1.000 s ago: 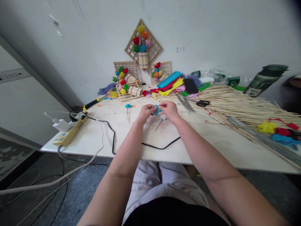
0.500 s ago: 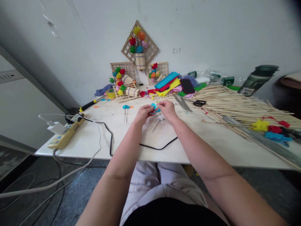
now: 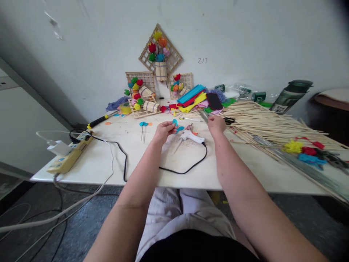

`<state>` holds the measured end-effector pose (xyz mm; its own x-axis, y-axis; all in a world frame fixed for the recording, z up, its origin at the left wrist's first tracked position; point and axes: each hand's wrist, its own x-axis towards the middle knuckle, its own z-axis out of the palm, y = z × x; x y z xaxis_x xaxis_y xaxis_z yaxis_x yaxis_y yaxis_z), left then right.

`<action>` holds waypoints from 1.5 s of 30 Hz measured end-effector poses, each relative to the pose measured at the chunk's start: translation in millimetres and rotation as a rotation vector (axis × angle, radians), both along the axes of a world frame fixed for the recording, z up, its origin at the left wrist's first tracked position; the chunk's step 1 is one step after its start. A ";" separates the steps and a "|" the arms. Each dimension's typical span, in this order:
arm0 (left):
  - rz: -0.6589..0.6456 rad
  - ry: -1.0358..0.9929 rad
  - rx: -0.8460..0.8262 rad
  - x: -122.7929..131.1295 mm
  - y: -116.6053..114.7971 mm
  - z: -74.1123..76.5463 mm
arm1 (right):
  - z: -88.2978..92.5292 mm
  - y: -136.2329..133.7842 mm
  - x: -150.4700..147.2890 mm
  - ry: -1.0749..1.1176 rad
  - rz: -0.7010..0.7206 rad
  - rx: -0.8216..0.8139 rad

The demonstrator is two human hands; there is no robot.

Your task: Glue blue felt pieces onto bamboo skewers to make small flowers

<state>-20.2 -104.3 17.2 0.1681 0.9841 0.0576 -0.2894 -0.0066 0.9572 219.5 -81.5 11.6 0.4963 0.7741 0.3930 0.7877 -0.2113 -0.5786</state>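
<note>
Between the fingertips of my left hand [image 3: 164,131] is a small blue disc [image 3: 175,122]; another blue disc [image 3: 180,128] shows just below it. My right hand [image 3: 217,125] is at the lower end of a bundle of thin grey wires [image 3: 203,116]. Its fingers are drawn together there, and whatever they pinch is hidden. A white glue gun [image 3: 193,137] lies on the table between my hands, its black cord curving toward me. To the left of my left hand lie blue discs on thin stems [image 3: 143,124].
Black-handled scissors [image 3: 229,120] and many thin wooden sticks [image 3: 253,116] lie to the right. Folded coloured strips [image 3: 193,96] and a phone [image 3: 214,101] are behind. Lattice panels with flowers [image 3: 160,54] stand at the wall. A yellow power strip [image 3: 69,154] sits at left.
My right hand has left the blue disc and moved right to the grey wires. My left hand has kept the disc. The glue gun, earlier mostly covered, now shows.
</note>
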 end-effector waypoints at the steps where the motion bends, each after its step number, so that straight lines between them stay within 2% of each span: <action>1: -0.002 -0.008 0.001 -0.1 -0.2 0.4 | -2.5 0.2 0.9 -0.037 0.004 -0.043; 6: -0.015 -0.031 0.006 -0.3 -1.1 0.9 | -5.7 1.4 -3.6 -0.230 0.052 -0.233; 16: -0.005 -0.026 0.006 -1.1 1.4 -1.9 | -9.3 3.2 -6.7 -0.366 0.153 -0.401; 30: 0.005 -0.016 0.002 -1.5 0.0 -0.8 | -16.0 6.9 -9.3 -0.331 0.130 -0.369; 38: 0.003 -0.025 0.007 -1.5 0.6 -1.5 | -14.3 7.2 -4.9 -0.313 0.051 -0.211; 45: -0.002 -0.029 0.019 -2.9 2.0 -3.8 | -10.2 6.2 -3.1 -0.328 0.017 -0.169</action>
<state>-23.0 -102.3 13.4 0.1677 0.9825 0.0813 -0.3173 -0.0243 0.9480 216.4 -75.3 1.4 0.3518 0.8487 0.3949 0.9297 -0.2677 -0.2529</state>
